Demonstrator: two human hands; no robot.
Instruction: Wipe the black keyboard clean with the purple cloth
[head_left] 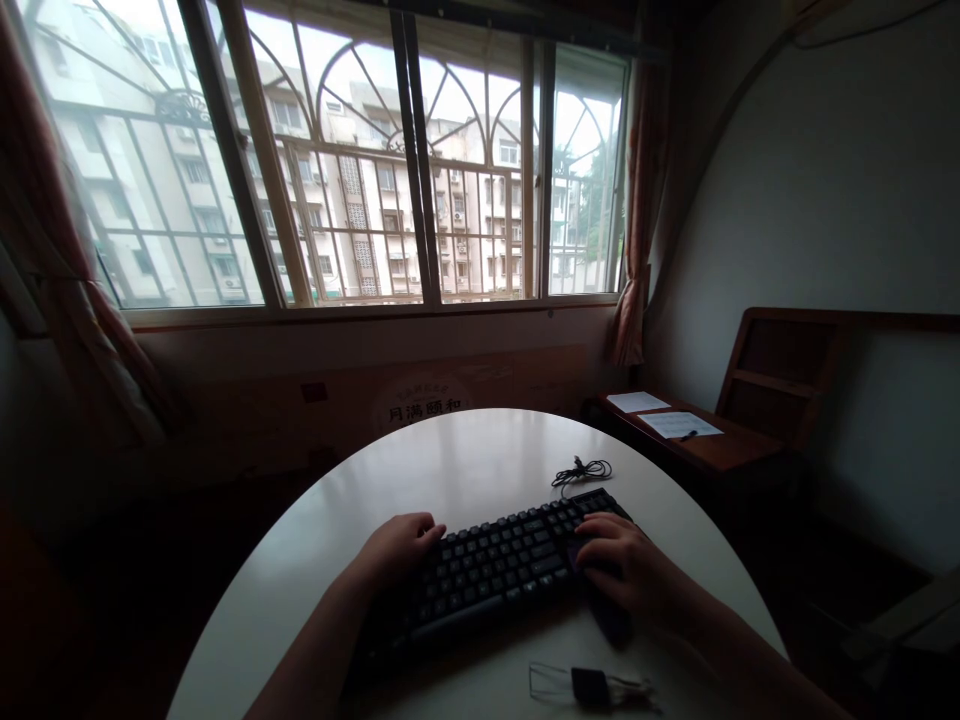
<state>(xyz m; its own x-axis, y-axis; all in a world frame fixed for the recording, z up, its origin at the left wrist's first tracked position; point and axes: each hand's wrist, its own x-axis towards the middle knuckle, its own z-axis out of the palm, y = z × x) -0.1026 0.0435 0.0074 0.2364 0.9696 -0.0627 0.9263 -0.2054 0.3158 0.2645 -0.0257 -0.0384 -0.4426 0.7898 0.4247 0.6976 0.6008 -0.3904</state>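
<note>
A black keyboard (499, 560) lies at a slant on the round white table. My left hand (401, 548) is closed round its far left end, the thumb near the top row of keys and the other fingers mostly hidden. Over the right part of the keys, my right hand (626, 565) has bent fingers pressed on a dark purplish piece that looks like cloth (611, 615), which hangs down past the near edge. The keyboard's bundled cable (581, 470) rests behind it. Nearer me lies a small tool (590, 688) with wire loops and a black middle.
The round white table (300, 590) curves away on both sides. To the right, a low wooden piece of furniture (720, 450) bears paper sheets (681, 425) and a pen (688, 436). A barred window (420, 180) with curtains (637, 220) spans the far wall.
</note>
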